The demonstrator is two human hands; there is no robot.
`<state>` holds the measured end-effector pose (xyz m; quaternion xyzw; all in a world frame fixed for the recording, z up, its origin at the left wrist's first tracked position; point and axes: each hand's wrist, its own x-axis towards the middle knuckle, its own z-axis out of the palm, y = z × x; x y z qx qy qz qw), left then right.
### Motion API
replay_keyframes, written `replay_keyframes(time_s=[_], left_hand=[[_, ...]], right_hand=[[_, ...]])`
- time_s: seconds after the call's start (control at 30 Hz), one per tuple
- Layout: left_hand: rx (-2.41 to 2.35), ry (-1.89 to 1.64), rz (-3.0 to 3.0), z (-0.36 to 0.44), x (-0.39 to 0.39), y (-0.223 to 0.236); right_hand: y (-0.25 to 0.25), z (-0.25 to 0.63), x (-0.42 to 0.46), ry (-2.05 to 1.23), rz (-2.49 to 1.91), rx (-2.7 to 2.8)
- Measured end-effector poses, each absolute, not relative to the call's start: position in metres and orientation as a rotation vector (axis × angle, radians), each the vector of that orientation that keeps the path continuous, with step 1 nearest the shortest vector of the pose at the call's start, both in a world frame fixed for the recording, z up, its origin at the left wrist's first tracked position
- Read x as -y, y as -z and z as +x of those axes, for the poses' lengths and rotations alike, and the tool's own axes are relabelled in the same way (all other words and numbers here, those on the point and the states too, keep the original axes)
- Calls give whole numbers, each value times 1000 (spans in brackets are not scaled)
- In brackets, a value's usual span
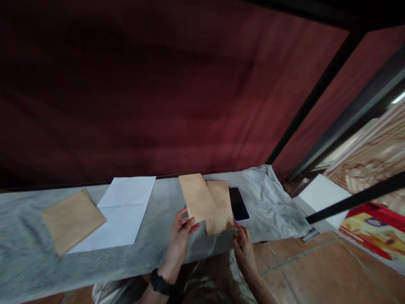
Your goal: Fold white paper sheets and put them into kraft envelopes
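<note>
My left hand [182, 228] pinches the lower left corner of a brown paper envelope [196, 196], which is tilted and partly covers a second brown paper envelope [220, 213]. At the lower right corner of that second envelope, my right hand [243, 245] has its fingertips closed on the edge. Just right of the envelopes lies a phone [239, 204] with a dark screen and pale rim, its left side partly covered. Whether the envelopes hold anything cannot be seen.
Grey cloth [164, 236] covers the long narrow table. To the left, a brown paper stack [73, 219] overlaps a creased white sheet [126, 211]. Behind hangs a dark red curtain [190, 105]. Black metal bars [316, 97] and a red-and-yellow box [376, 232] stand at right.
</note>
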<state>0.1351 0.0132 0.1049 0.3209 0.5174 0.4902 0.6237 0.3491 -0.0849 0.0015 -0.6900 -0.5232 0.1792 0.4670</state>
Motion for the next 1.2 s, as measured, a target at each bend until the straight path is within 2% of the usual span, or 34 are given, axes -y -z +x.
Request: replay_keyframes(time_s=[0.13,0.27,0.5,0.7,0.83,1.03,1.2], left_hand=[[-1103,-1038,802,143,-14,-104],[-1089,-908,857,162,-15,-82],[-1456,-889,1336,168,-20,-36],[-1442,-685,1447,169,-26,-32],[-1415,-708,1461,173,-14,-36],[-1463,-779,1548,173,-4,-46],[-1529,-721,1616,173,-23,-45]], right_hand=[[10,352,80,-407,-1725,1263],[14,352,70,-342,-1747,1292],[12,352,63,-371,-1732,1304],[16,352,52,-377,-1720,1295],[7,347,55,-328,-1755,1385],[-28,356,52,-45,-1914,1684],[-56,388,-11,201,-2010,1694]])
